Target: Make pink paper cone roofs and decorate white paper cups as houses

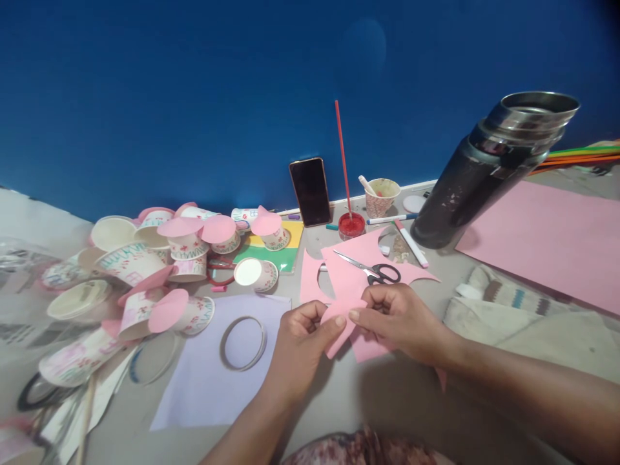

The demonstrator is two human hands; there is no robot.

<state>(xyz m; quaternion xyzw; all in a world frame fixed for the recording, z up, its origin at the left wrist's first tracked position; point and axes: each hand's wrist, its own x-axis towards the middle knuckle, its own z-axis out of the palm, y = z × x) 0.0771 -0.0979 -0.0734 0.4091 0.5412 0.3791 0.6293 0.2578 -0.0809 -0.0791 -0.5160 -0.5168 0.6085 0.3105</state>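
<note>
Between my two hands is a small cut piece of pink paper (340, 323), partly folded or curled. My left hand (306, 332) pinches its left side between thumb and fingers. On the other side, my right hand (400, 318) pinches the upper right edge, close to the left thumb. Just beyond the hands, black-handled scissors (382, 272) lie with blades apart on pink paper offcuts (346, 261) that have curved cutouts. Part of the held piece is hidden by my fingers.
Decorated paper cups (181, 248) with pink discs crowd the left. A tape ring (243, 342) lies on lilac paper (194, 381). Behind stand a phone (310, 192), a red paint pot (352, 225) and a paper cup (382, 197). A tall flask (465, 181) and cloth (527, 329) are right.
</note>
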